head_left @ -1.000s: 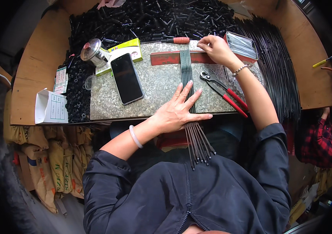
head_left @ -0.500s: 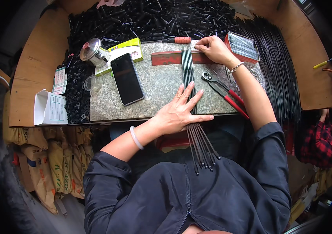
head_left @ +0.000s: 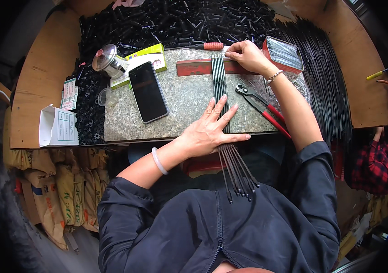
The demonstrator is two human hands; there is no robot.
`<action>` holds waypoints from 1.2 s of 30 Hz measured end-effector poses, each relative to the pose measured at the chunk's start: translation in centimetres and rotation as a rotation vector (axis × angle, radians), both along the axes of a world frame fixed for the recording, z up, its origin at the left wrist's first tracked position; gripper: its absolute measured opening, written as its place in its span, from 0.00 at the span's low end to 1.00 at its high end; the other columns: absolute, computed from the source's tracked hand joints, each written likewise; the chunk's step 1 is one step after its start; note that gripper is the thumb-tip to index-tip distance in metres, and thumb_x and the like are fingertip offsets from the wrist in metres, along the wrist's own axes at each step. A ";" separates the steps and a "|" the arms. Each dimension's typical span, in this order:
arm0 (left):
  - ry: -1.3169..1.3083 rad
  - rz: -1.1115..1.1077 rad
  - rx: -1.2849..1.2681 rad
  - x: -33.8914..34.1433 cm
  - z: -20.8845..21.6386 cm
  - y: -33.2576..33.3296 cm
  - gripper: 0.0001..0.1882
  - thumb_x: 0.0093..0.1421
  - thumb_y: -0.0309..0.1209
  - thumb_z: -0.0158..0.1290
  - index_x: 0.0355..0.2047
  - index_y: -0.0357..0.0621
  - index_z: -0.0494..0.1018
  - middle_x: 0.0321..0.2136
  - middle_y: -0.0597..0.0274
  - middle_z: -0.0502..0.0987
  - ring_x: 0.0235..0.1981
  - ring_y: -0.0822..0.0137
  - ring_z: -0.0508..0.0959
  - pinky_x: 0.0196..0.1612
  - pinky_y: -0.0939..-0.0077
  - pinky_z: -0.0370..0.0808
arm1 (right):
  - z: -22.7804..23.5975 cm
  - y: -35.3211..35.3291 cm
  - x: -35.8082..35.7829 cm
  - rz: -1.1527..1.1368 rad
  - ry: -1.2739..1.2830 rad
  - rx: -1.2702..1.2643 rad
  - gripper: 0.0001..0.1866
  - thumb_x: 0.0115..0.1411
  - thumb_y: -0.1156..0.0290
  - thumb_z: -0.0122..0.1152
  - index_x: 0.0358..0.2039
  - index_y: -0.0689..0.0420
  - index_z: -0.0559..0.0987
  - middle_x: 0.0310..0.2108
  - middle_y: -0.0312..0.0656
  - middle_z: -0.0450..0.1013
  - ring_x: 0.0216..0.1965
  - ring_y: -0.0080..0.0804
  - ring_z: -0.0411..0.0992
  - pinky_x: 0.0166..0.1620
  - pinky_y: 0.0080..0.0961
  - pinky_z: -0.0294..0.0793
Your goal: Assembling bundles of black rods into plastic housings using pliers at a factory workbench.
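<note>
The step in hand looks like lining up and steadying a row of thin black rods [head_left: 219, 84] while fine handling goes on at their far ends. The rods lie side by side across the red bar [head_left: 194, 68], their tips just past its far edge; on the near side of the bar they run beneath the left hand [head_left: 210, 132] and fan out beyond the edge of the surface [head_left: 125, 123]. That hand is flat, fingers spread, pressing down on the rods rather than gripping them. The right hand [head_left: 246, 57] is over the right part of the bar, thumb and forefinger brought together just beside the rod tips; whether they pinch something small, I cannot tell.

To my eye, the next move calls for firm, even pressure from the left palm and a light, exact touch from the right fingertips. Right of the bar is an open red tin [head_left: 284, 55] of thin metal pins; nearer the person than the bar lie red-handled end-cutting pincers [head_left: 263, 110], untouched.
</note>
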State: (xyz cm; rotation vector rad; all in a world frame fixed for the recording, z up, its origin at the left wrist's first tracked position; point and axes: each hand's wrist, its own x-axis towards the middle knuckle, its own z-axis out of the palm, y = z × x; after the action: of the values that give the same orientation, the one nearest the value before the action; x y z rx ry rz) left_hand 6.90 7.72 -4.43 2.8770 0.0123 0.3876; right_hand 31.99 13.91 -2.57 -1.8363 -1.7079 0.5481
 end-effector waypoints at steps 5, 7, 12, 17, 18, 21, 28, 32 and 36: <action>-0.009 0.006 0.023 0.0 0.0 0.0 0.37 0.48 0.26 0.50 0.55 0.83 0.60 0.59 0.43 0.53 0.59 0.31 0.51 0.57 0.38 0.55 | 0.7 0.4 0.0 0.023 0.001 -0.060 0.11 0.53 0.66 0.59 0.32 0.61 0.80 0.25 0.46 0.76 0.26 0.31 0.74 0.36 0.27 0.71; -0.010 0.008 0.036 0.0 0.1 0.0 0.36 0.48 0.26 0.50 0.55 0.83 0.60 0.59 0.43 0.53 0.59 0.31 0.52 0.57 0.38 0.55 | 0.4 0.5 0.2 0.060 0.006 -0.052 0.11 0.53 0.65 0.59 0.31 0.61 0.80 0.23 0.45 0.76 0.26 0.29 0.73 0.35 0.26 0.71; -0.017 0.002 0.029 0.0 -0.1 0.0 0.36 0.49 0.27 0.50 0.55 0.83 0.60 0.59 0.43 0.53 0.59 0.31 0.52 0.57 0.38 0.55 | 0.3 0.8 -0.2 0.028 0.019 -0.091 0.12 0.57 0.65 0.58 0.32 0.63 0.79 0.23 0.38 0.75 0.26 0.19 0.68 0.35 0.21 0.69; -0.021 -0.005 0.026 0.1 -0.1 0.0 0.35 0.49 0.28 0.50 0.56 0.83 0.59 0.59 0.43 0.53 0.59 0.32 0.52 0.57 0.38 0.55 | 0.3 1.0 0.5 0.077 0.025 -0.124 0.12 0.57 0.66 0.58 0.32 0.63 0.79 0.24 0.36 0.75 0.27 0.17 0.68 0.36 0.20 0.70; -0.020 -0.003 0.026 0.0 -0.1 0.0 0.35 0.49 0.28 0.50 0.56 0.83 0.59 0.59 0.43 0.53 0.59 0.32 0.52 0.57 0.38 0.55 | 0.3 1.0 0.4 0.075 0.023 -0.128 0.11 0.57 0.66 0.58 0.32 0.63 0.79 0.24 0.36 0.75 0.27 0.17 0.68 0.36 0.20 0.70; -0.027 0.002 0.046 -0.1 -0.1 0.1 0.35 0.50 0.29 0.50 0.56 0.83 0.60 0.59 0.43 0.53 0.59 0.31 0.51 0.57 0.38 0.55 | -0.1 1.2 0.0 0.076 0.050 -0.103 0.10 0.57 0.68 0.58 0.32 0.62 0.79 0.24 0.35 0.75 0.27 0.17 0.68 0.37 0.20 0.70; -0.020 -0.003 0.034 -0.1 -0.2 0.1 0.34 0.50 0.30 0.50 0.56 0.83 0.59 0.59 0.43 0.54 0.60 0.32 0.51 0.57 0.38 0.55 | 0.5 1.4 0.4 0.134 0.075 -0.126 0.10 0.56 0.70 0.58 0.35 0.62 0.78 0.28 0.37 0.76 0.31 0.17 0.70 0.40 0.18 0.70; -0.023 -0.001 0.030 0.0 -0.1 0.0 0.34 0.50 0.30 0.50 0.56 0.83 0.60 0.59 0.43 0.53 0.60 0.32 0.50 0.57 0.38 0.54 | 0.3 1.2 0.3 0.162 0.031 -0.060 0.10 0.56 0.71 0.58 0.36 0.63 0.78 0.28 0.37 0.76 0.31 0.17 0.70 0.40 0.18 0.70; -0.021 -0.006 0.023 0.0 -0.3 0.1 0.34 0.50 0.29 0.50 0.56 0.83 0.60 0.59 0.43 0.53 0.60 0.32 0.50 0.57 0.37 0.54 | 0.0 1.4 0.6 0.159 0.090 -0.097 0.09 0.57 0.72 0.58 0.35 0.64 0.78 0.28 0.35 0.76 0.31 0.16 0.70 0.39 0.18 0.70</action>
State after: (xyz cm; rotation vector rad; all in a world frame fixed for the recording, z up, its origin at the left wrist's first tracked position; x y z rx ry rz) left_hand 6.93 7.81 -4.69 2.8951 -0.0048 0.4189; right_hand 32.59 15.32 -2.62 -1.7224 -1.8044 0.7792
